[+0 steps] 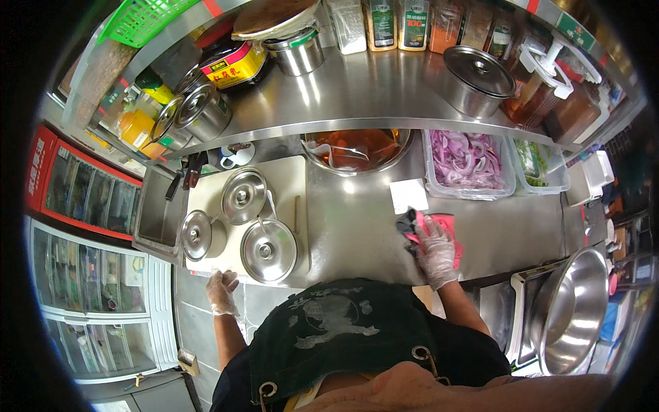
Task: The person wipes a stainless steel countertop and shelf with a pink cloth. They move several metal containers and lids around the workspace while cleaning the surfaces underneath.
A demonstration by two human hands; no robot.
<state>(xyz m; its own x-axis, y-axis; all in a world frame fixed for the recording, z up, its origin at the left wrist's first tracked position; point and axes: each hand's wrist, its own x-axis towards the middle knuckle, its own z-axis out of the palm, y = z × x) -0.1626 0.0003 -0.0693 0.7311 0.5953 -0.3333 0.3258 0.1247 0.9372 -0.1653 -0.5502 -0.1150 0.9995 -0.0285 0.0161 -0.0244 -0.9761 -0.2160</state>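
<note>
My right hand, in a clear plastic glove, grips a pink and dark grey cloth against the stainless-steel counter. Just beyond the cloth lies a white square of paper. My left hand, gloved too, hangs off the front edge of a white cutting board with its fingers curled; whether anything is in them is hidden. Three lidded steel pots stand on the board: one at the back, one at the left and one at the front.
Behind the cloth sit a plastic tub of sliced red onion, a tub of greens and a steel bowl of reddish liquid. A steel shelf with jars and pots overhangs the counter. A large steel bowl stands at right.
</note>
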